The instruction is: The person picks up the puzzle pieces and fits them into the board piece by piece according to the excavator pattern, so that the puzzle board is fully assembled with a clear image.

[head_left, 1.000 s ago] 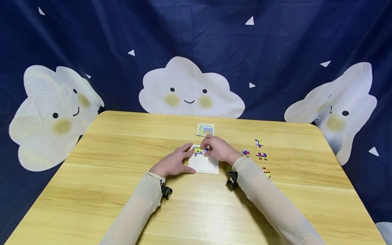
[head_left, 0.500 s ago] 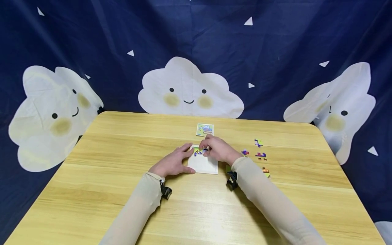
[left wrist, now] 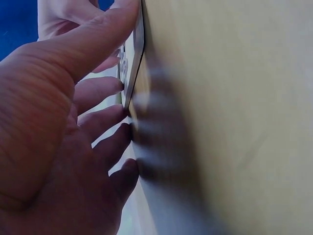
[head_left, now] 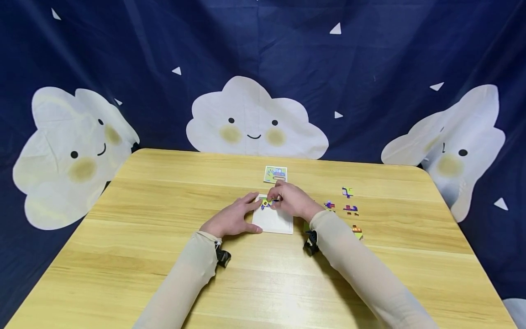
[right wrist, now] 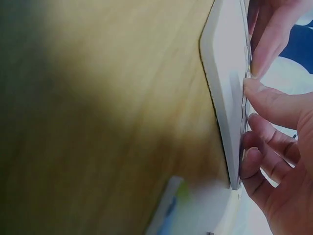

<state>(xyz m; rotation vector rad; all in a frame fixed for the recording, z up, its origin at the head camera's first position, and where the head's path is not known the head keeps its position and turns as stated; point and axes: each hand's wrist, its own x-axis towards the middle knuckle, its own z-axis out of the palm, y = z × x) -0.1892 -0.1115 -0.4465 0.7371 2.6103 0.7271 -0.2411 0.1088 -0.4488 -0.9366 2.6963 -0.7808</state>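
Observation:
A white puzzle tray (head_left: 273, 221) lies flat on the table. Joined colourful puzzle pieces (head_left: 265, 203) fill part of its upper left. My left hand (head_left: 232, 217) rests along the tray's left side, fingers extended at the upper corner and thumb by the lower one. In the left wrist view, the left fingertips (left wrist: 128, 122) touch the tray's edge and the table. My right hand (head_left: 291, 199) is over the upper right of the tray, its thumb and fingers pinching a small puzzle piece, mostly hidden, against the tray. In the right wrist view the right thumb (right wrist: 274, 103) presses at the tray's surface.
Behind the tray lies a small picture card (head_left: 276, 174) showing a blue vehicle. Several loose pieces are to the right, among them a blue-and-yellow piece (head_left: 347, 192), a striped piece (head_left: 351, 209) and an orange-green piece (head_left: 357, 231). A cloud-patterned curtain (head_left: 361, 68) hangs behind the table.
My right fingers have shifted very slightly at the tray's upper part, still pinching the piece. My left hand stays in place on the tray's left side.

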